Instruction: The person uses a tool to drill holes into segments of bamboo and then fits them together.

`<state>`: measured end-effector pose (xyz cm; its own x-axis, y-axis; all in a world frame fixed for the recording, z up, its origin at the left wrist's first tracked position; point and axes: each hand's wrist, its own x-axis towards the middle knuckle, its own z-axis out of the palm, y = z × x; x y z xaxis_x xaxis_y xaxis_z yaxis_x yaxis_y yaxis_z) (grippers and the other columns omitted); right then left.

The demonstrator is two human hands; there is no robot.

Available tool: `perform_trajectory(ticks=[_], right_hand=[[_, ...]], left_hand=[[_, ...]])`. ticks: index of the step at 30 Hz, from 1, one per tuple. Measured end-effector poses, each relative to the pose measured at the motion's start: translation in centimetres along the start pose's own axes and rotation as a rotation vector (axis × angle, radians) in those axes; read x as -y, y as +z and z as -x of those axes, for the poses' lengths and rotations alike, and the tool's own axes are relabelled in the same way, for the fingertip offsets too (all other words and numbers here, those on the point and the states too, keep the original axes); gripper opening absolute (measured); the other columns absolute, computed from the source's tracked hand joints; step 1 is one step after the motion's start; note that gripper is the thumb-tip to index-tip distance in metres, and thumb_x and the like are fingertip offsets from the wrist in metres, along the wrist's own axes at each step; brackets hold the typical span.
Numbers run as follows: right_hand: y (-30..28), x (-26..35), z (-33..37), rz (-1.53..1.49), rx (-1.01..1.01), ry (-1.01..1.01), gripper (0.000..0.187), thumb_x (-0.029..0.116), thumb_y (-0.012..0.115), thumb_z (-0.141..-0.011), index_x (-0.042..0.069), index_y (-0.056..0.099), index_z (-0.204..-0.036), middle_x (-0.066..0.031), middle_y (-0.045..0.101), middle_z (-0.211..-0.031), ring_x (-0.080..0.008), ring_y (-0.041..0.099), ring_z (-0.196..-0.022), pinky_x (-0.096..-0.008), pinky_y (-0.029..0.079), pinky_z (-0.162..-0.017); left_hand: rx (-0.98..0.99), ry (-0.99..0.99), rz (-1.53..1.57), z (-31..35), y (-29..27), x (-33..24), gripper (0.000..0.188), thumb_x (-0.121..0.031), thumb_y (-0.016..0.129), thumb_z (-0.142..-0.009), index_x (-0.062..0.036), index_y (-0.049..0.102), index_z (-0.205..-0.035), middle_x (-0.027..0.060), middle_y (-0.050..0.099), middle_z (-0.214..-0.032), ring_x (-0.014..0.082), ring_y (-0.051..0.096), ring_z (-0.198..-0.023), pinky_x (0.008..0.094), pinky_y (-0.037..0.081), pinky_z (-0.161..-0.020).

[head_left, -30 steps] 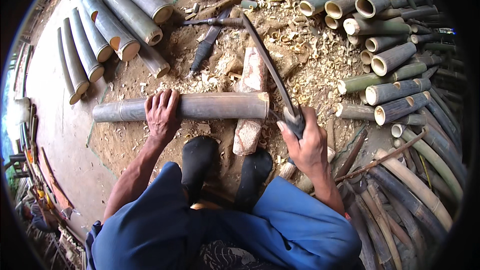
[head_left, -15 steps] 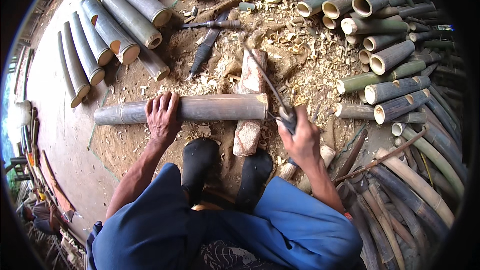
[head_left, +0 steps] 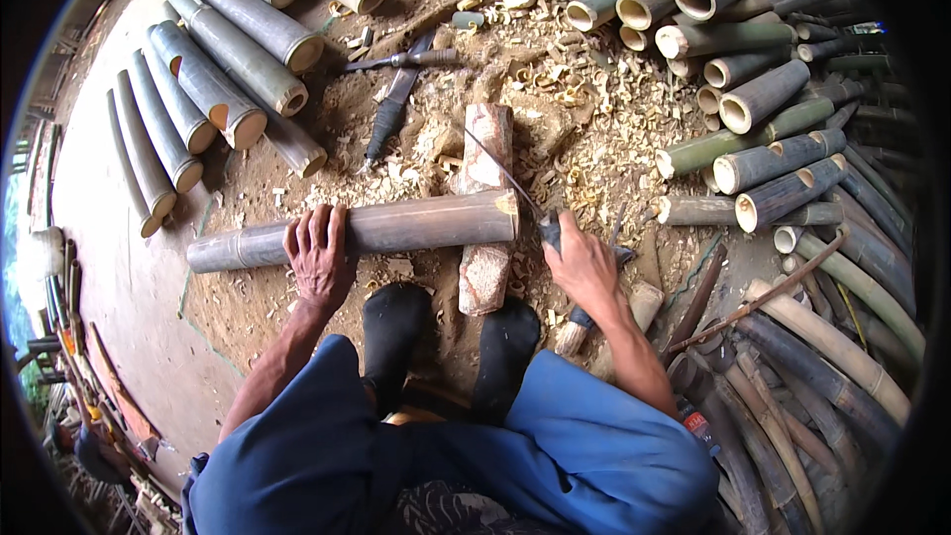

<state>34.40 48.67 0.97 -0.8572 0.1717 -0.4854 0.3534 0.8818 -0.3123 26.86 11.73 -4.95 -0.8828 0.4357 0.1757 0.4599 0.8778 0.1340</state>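
Observation:
A thick grey-brown bamboo tube [head_left: 426,222] lies across a pale, rough wooden block [head_left: 486,277], its right end resting on it. My left hand [head_left: 320,260] is wrapped over the tube left of its middle. In my right hand [head_left: 586,266] is the dark handle of a knife, just right of the tube's cut end. The thin knife blade [head_left: 503,170] points up and left over the block, beside that end. A pale cut patch shows at the tube's right end. Whether the blade touches the tube I cannot tell.
A dark-handled knife [head_left: 386,127] and a wooden-handled tool [head_left: 432,57] lie beyond the tube. Wood shavings [head_left: 565,89] cover the ground. Bamboo tubes stand in rows at far left [head_left: 243,69] and in a pile at right [head_left: 763,99]. My feet [head_left: 396,327] are close to the block.
The knife's blade has come down toward the tube's right end, its tip lower than before. The tube now slants slightly, its left end nearer me. Both hands keep their hold.

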Motion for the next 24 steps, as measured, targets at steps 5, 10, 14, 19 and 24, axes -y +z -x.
perform_trajectory(ticks=[5,10,14,19,24], right_hand=[[-2.7,1.4,2.6,-0.362,-0.135,-0.001,0.042,0.031,0.069,-0.093,0.000,0.056,-0.118,-0.0253,0.066,-0.084,-0.0447,0.067,-0.080,-0.0472,0.051,-0.070],[-1.9,-3.4,5.3,-0.610,-0.473,-0.022,0.037,0.025,0.071,-0.088,0.005,0.060,-0.118,-0.0091,0.064,-0.091,-0.0225,0.064,-0.079,-0.0380,0.053,-0.069],[0.3,-10.6,8.5,-0.488,-0.702,0.455,0.028,0.000,0.068,-0.079,0.006,0.059,-0.105,-0.0049,0.059,-0.095,-0.0167,0.060,-0.083,-0.0338,0.050,-0.071],[4.2,-18.2,14.8,-0.147,-0.914,0.618,0.053,0.007,0.073,-0.067,0.001,0.059,-0.117,-0.0206,0.059,-0.110,-0.0429,0.057,-0.108,-0.0481,0.045,-0.095],[9.0,-20.0,17.1,-0.241,-0.806,0.798,0.061,0.010,0.078,-0.079,0.002,0.049,-0.132,-0.0243,0.060,-0.119,-0.0425,0.061,-0.107,-0.0453,0.047,-0.096]], left_hand=[[0.114,-0.065,0.018,-0.8,-1.6,-0.8,0.074,-0.012,0.074,-0.071,-0.0117,0.048,-0.141,0.0143,0.050,-0.138,0.0340,0.045,-0.133,0.0520,0.027,-0.115],[0.452,-0.090,0.127,-4.1,-5.9,1.6,0.092,-0.013,0.087,-0.060,-0.0130,0.044,-0.142,0.0153,0.051,-0.136,0.0366,0.048,-0.127,0.0497,0.035,-0.110],[0.545,-0.001,0.146,-4.4,-5.5,6.3,0.083,-0.019,0.090,-0.055,-0.0103,0.052,-0.129,0.0139,0.062,-0.114,0.0367,0.057,-0.112,0.0478,0.041,-0.102],[0.470,-0.028,0.317,-4.7,-5.2,5.8,0.061,-0.016,0.086,-0.054,-0.0076,0.064,-0.111,0.0143,0.063,-0.103,0.0368,0.062,-0.101,0.0454,0.050,-0.088],[0.744,-0.113,0.715,-12.0,-9.1,3.1,0.074,-0.032,0.085,-0.056,0.0002,0.063,-0.119,0.0145,0.066,-0.108,0.0298,0.064,-0.097,0.0424,0.051,-0.087]])
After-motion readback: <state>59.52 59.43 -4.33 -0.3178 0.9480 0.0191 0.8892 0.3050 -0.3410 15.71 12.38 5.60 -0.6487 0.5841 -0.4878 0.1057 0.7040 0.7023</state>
